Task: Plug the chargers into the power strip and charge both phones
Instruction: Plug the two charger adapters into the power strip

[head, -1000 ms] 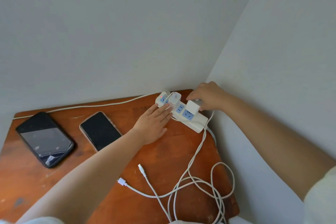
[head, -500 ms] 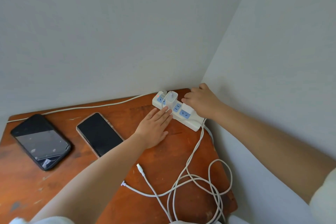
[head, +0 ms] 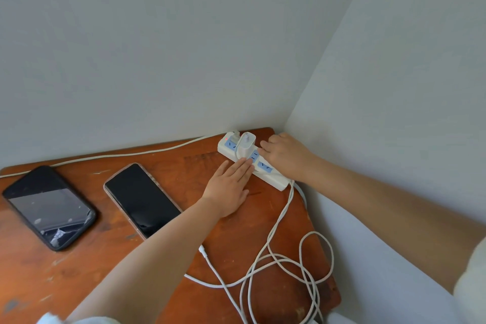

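Observation:
A white power strip (head: 274, 179) lies at the table's far right corner, its red light on. One white charger (head: 246, 145) stands plugged in near its far end. My left hand (head: 227, 188) lies flat on the table, fingertips pressing the strip's near edge. My right hand (head: 285, 156) is curled over the strip's far side; the second charger is hidden under it, and its cable runs out beneath the wrist. A black phone (head: 50, 206) and a pink-rimmed phone (head: 143, 198) lie face up on the left, unconnected. One cable plug (head: 202, 248) rests beside my left forearm.
The wooden table (head: 231, 239) sits in a corner, with walls behind and to the right. Loose white cable loops (head: 302, 265) cover the table's right front. The strip's own cord (head: 131, 154) runs along the back edge to the left.
My right hand has moved down over the strip with the second charger, which was visible a second ago and is now covered. My left hand stays on the strip.

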`<move>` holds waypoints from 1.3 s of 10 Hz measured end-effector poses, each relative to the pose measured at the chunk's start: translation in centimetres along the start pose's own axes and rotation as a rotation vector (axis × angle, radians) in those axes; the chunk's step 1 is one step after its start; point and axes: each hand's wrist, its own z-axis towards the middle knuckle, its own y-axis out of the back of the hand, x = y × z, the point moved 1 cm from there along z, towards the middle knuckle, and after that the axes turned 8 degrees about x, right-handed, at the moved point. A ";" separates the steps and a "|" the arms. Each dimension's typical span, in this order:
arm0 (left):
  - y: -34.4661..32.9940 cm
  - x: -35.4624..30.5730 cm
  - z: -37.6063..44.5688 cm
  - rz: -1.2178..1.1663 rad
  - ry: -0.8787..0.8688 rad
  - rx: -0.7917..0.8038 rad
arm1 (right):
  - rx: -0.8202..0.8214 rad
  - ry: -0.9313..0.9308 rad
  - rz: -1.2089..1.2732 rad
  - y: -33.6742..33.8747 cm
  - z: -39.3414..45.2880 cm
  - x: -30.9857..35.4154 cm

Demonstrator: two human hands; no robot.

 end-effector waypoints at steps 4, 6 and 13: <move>-0.6 0.2 0.2 -0.041 -0.007 -0.045 | 0.028 -0.032 0.019 -0.4 -0.1 0.0; -0.9 0.2 0.3 -0.058 -0.006 -0.065 | 0.026 -0.026 -0.002 -0.7 0.0 0.1; -2.4 0.9 0.7 -0.096 -0.041 -0.068 | 0.027 -0.052 0.068 -1.0 0.1 0.5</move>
